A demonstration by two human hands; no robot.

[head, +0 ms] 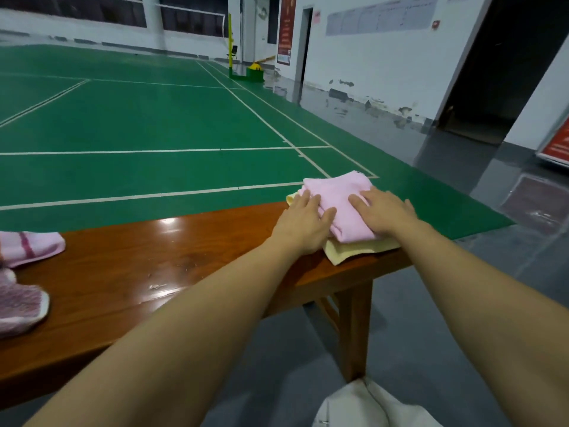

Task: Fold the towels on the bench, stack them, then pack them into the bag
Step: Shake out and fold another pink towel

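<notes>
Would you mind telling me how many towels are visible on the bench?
4: a pink towel under both hands, atop a yellow towel at the bench's right end; two pink patterned ones, and, at the left, cut by the frame edge.

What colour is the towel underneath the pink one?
Pale yellow, seen in the head view, under the pink towel.

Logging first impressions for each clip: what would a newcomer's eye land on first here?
Two bare hands, left hand and right hand, press flat on a folded pink towel stacked on a yellow towel at the right end of a glossy wooden bench. Behind lies a green court.
</notes>
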